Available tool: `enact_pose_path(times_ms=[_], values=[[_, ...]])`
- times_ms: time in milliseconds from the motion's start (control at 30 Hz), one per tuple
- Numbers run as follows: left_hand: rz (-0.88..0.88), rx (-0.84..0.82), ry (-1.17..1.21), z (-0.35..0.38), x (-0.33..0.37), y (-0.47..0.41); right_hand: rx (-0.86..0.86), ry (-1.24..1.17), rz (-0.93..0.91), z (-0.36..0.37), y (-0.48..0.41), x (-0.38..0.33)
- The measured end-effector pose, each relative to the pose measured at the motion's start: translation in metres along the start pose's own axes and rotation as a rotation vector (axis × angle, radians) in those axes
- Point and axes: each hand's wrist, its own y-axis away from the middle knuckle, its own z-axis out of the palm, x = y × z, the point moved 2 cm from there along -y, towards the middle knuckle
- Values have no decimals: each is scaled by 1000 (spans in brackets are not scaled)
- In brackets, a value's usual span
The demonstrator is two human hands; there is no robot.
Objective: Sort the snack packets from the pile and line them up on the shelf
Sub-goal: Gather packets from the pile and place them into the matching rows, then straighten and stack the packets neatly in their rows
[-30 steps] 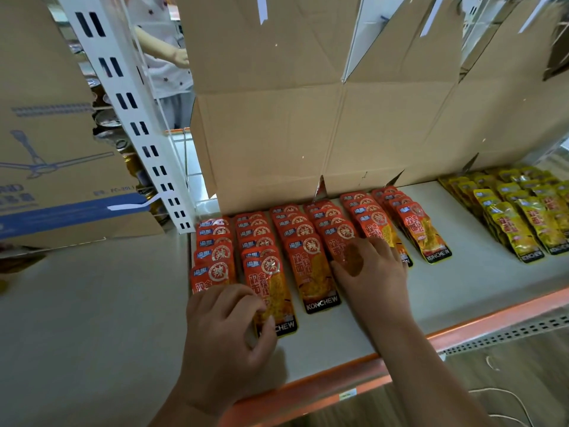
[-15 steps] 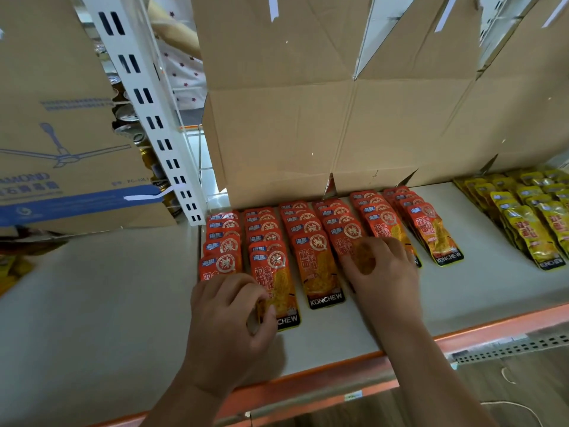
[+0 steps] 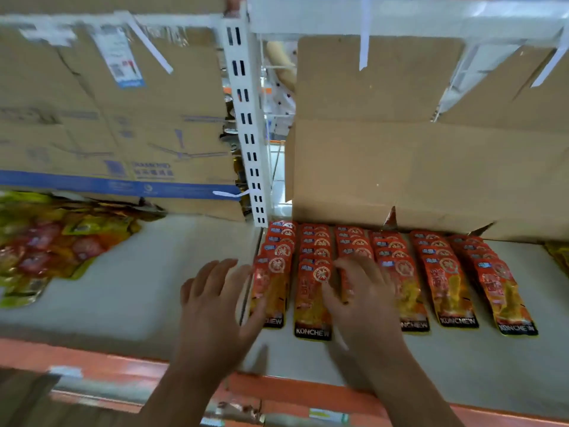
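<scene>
six rows of red snack packets (image 3: 443,272) lie on the pale shelf (image 3: 129,297). each row overlaps like roof tiles so every label shows, and the far ends run up to a big cardboard box (image 3: 431,167). the left hand (image 3: 215,306) is released, fingers spread and loose. its thumb side is against the outer edge of the leftmost row (image 3: 272,278), likely as a stop that keeps that edge straight. the right hand (image 3: 365,300) lies over the near end of the third row (image 3: 352,241) with fingers bent down onto it. whether it pinches a packet or only presses, i cannot tell. it looks like squaring-up work, not fetching. the unsorted pile (image 3: 46,251), red and yellow mixed, sits well apart to the left, past the white upright (image 3: 246,124), so plenty seems left to sort. the film looks slippery, and a hard push could fan a row crooked.
</scene>
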Motion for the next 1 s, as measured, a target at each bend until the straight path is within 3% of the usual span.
enact_pose_path(times_ms=[367,733,1000], values=[[-386,295,-70,-157,-158,54,2,-240,-470,80,-29,-236],[-517,358,-12,-286,-368,144,-179,-285,-571,199,21,-472],[-540,285,72,-312,-449,141,-190,-205,-537,248,22,-537]])
